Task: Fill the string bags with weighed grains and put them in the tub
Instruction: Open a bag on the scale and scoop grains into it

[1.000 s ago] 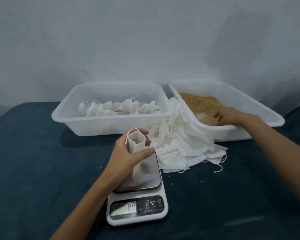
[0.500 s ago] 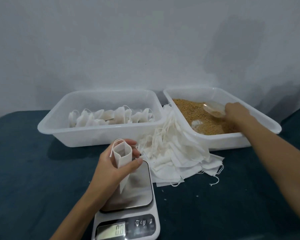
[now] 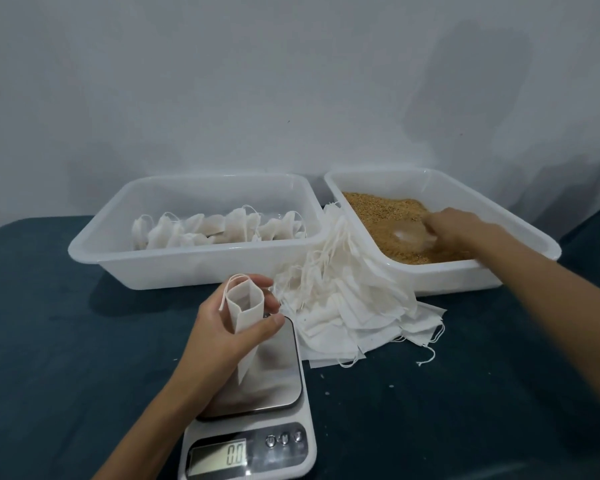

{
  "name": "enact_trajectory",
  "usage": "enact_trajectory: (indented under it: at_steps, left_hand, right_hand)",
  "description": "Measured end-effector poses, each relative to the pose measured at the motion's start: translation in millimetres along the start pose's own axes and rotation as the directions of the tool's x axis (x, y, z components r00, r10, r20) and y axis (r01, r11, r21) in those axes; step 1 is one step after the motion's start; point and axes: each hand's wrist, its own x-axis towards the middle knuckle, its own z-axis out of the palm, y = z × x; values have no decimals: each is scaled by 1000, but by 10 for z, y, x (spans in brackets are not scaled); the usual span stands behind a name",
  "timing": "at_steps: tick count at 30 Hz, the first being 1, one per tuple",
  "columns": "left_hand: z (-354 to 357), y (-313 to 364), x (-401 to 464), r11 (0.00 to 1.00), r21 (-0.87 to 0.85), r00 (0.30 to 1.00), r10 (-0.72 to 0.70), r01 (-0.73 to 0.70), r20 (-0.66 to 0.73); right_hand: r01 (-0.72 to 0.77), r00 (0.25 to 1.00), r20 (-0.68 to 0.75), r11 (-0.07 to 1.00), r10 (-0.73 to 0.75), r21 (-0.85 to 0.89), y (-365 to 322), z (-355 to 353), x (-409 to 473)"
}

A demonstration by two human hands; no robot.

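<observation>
String bag [image 3: 246, 306], small and white, sits in the left hand [image 3: 222, 336], with fingers and thumb curled round it and its mouth held open at the top. Its bottom tip hangs just over the shiny plate of the scale [image 3: 257, 407], which reads 0.0 and is cut off at the picture's edge. The right hand [image 3: 452, 226] is blurry; it reaches into the right tub [image 3: 520, 237] and holds a clear scoop [image 3: 407, 235] pushed into the brown grains [image 3: 371, 209]. How its fingers lie is hard to see. Between the tubs, a pile of empty bags [image 3: 354, 306] spills onto the dark blue table [image 3: 66, 341]. Filled bags [image 3: 219, 228] lie in a row in the left tub [image 3: 187, 265].
</observation>
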Motion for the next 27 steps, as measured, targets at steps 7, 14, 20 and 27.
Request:
enact_trajectory:
  at_steps: [7,14,20,27]
  left_hand:
    - [-12,9,-13,1000,11,1000,-22,22,-7]
    - [-24,7,-11,1000,-4,1000,-15,15,-18]
    - [-5,0,-6,1000,-3,1000,-1,1,-15]
    - [-1,-38,3,1000,-12,1000,16,-16,-7]
  right_hand:
    - [132,988,51,969,-146,207,-185,-107,-125]
    - [24,999,-49,953,-9,303,112,-22,-258]
    - [-24,994,-91,916,66,400,197,57,-323]
    - [66,979,-200,858,44,509,113,-54,-453]
